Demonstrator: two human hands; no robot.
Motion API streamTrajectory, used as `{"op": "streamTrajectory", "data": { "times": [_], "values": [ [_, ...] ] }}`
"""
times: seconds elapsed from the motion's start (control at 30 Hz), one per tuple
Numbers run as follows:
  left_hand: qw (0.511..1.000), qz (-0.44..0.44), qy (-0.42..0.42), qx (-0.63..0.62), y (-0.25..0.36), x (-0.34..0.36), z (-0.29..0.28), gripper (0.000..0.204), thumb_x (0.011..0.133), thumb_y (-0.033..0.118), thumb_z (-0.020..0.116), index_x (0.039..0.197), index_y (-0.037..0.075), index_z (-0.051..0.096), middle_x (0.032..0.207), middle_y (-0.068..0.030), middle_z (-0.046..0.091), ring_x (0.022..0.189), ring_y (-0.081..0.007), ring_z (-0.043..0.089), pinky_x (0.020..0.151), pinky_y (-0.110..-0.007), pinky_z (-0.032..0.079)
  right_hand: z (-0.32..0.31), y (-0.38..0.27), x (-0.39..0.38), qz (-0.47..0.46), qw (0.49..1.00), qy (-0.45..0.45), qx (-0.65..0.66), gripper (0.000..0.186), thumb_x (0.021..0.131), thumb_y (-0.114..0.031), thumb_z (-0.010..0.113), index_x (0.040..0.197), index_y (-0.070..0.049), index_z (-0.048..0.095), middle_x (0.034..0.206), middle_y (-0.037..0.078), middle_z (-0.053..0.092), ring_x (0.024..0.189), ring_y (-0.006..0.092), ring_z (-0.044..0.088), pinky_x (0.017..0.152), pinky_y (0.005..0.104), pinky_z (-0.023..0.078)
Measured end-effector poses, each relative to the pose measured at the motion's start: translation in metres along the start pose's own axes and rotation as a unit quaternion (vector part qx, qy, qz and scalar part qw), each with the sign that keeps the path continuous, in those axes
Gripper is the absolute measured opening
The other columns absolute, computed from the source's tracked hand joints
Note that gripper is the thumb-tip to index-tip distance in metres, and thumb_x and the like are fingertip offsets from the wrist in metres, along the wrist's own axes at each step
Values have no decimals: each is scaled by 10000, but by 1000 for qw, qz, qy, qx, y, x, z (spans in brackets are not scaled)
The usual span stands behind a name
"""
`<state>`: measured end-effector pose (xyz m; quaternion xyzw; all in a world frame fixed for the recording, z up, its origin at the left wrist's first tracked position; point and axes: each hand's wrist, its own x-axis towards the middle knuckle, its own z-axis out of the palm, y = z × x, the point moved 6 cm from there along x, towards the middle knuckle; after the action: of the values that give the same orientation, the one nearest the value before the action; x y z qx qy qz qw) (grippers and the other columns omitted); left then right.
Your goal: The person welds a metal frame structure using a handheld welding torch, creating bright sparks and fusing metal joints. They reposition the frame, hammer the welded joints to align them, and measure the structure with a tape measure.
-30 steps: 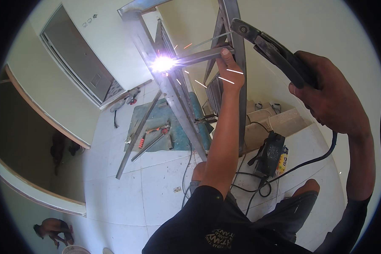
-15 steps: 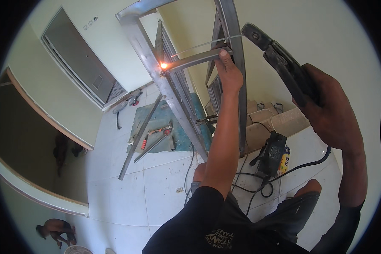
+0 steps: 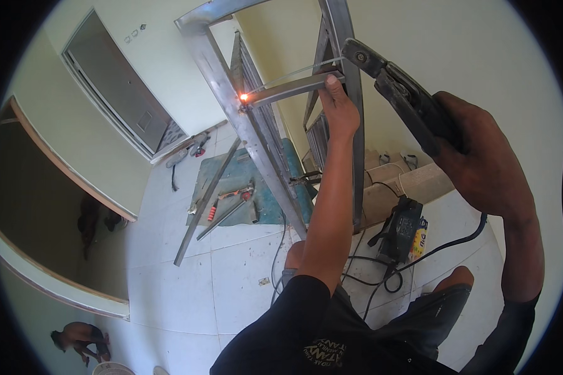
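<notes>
My right hand point(image 3: 481, 153) is wrapped round a black electrode holder point(image 3: 406, 94). From its jaw a thin welding rod point(image 3: 300, 70) runs left to a glowing orange spot point(image 3: 244, 97), where a short square metal bar point(image 3: 288, 91) meets the left upright of a steel frame point(image 3: 222, 75). My left hand point(image 3: 339, 112) grips the bar near its right end, with the thumb on top and the other fingers mostly hidden behind it. That end of the bar lies by the frame's right upright point(image 3: 355, 125).
A black welding machine point(image 3: 399, 231) with a looped cable stands on the tiles at right. Left of the frame, a hammer point(image 3: 238, 192) and metal offcuts lie on a green sheet point(image 3: 275, 212). Another long bar point(image 3: 206, 203) crosses it. A person point(image 3: 81, 340) crouches at lower left.
My right hand and the electrode holder have moved slightly left, and the rod's tip now reaches the glowing spot. The glow is smaller. My left hand has stayed on the bar.
</notes>
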<state>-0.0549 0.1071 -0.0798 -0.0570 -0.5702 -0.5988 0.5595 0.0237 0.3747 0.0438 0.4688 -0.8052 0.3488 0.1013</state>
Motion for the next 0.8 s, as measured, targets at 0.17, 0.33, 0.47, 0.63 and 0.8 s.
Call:
{"op": "streamTrajectory", "data": {
  "times": [0.17, 0.33, 0.47, 0.63, 0.8],
  "values": [
    [1000, -18, 1, -1, -4, 1, -1, 753, 992, 619, 320, 1376, -27, 355, 1273, -159, 466, 1188, -241, 440, 1045, -352, 334, 0, -4, 2, -10, 1000, 1, -1, 134, 823, -99, 586, 851, 29, 558, 646, 146, 529, 586, 252, 529, 627, 410, 421],
    [999, -23, 30, -20, 5, -1, 1, 701, 973, 641, 344, 1258, 5, 421, 1062, -114, 597, 958, -172, 595, 817, -303, 515, 2, -3, 3, -2, 1000, -3, -6, 130, 822, -99, 585, 847, 26, 559, 628, 137, 523, 569, 242, 523, 616, 406, 417],
    [1000, -10, 0, -16, -6, 2, -3, 710, 1000, 598, 329, 1361, -13, 358, 1242, -146, 474, 1162, -228, 450, 1026, -339, 346, 5, 1, 5, -1, 1000, -14, 12, 131, 824, -102, 588, 846, 24, 561, 622, 129, 516, 561, 231, 514, 607, 402, 412],
    [999, -3, 5, -35, -2, 0, 1, 655, 1017, 561, 323, 1342, -6, 372, 1231, -141, 480, 1147, -216, 460, 1011, -330, 362, 6, 3, 6, 2, 1000, -14, 0, 130, 824, -101, 594, 847, 23, 564, 617, 122, 509, 555, 224, 506, 599, 397, 409],
    [1000, -1, 6, -8, -6, 1, -3, 677, 1015, 566, 320, 1339, -26, 376, 1246, -161, 476, 1162, -236, 461, 1030, -354, 356, 9, 5, 7, 3, 1000, -20, 17, 129, 831, -100, 599, 861, 22, 571, 627, 125, 522, 561, 227, 515, 600, 392, 414]
  ]
}}
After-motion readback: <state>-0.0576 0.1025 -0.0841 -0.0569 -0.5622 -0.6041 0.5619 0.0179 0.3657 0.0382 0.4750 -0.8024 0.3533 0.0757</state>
